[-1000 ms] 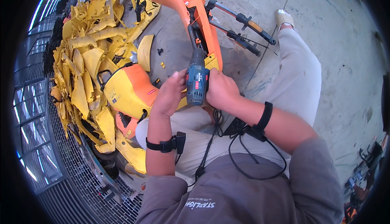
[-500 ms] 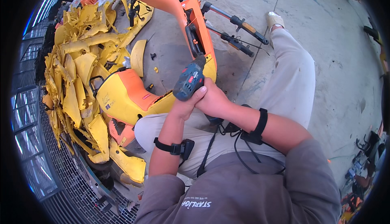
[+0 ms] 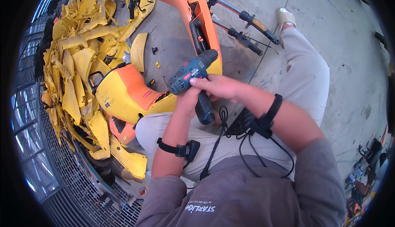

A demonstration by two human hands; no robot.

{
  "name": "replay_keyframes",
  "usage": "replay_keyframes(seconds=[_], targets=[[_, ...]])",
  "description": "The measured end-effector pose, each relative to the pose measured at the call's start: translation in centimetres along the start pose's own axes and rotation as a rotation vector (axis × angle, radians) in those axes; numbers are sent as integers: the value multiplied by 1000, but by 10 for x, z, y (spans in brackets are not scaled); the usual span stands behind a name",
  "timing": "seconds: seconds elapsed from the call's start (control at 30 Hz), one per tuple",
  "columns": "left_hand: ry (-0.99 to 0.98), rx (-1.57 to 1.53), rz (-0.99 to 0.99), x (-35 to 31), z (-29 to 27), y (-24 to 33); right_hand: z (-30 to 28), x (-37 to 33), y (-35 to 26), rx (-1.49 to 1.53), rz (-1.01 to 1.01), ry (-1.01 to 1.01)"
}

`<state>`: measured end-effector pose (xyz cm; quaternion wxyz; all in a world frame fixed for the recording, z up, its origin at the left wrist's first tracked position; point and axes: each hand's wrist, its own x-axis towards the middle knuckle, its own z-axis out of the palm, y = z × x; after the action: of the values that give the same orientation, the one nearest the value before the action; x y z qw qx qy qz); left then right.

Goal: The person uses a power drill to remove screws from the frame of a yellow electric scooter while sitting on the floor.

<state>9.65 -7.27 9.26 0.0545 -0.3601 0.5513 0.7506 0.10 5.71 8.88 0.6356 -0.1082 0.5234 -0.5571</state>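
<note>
left hand [image 3: 188, 102] and right hand [image 3: 224, 87] meet at the blue drill [image 3: 185, 79], fingers overlapping; which one grips it, i cannot tell. its handle [image 3: 205, 111], hidden half a second ago, now shows, and the nose points further right. concrete floor [image 3: 349, 87] lies open beyond the right leg [image 3: 306, 75]. the orange panel's [image 3: 211, 29] edge stands near the drill's nose; a yellow bit [image 3: 157, 65] lies left of it.

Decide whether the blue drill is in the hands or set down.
Held: the left hand and right hand both meet the drill, though their grip is partly hidden.
</note>
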Motion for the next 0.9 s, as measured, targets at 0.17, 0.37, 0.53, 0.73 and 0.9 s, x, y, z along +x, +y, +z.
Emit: replay_keyframes(seconds=[0.17, 0.37, 0.53, 0.73, 0.9], targets=[[92, -122, -142, 19, -6, 7, 9, 10, 1, 341, -97, -108], [83, -90, -122, 34, -8, 4, 27, 41, 28, 294, -157, 203], [209, 17, -106, 29, 9, 12, 25, 35, 19, 199, -118, 343], [170, -50, -39, 41, 13, 20, 20, 47, 13, 98, -259, 489], [199, -39, -21, 32, 29, 27, 20, 35, 9, 131, -274, 502]])
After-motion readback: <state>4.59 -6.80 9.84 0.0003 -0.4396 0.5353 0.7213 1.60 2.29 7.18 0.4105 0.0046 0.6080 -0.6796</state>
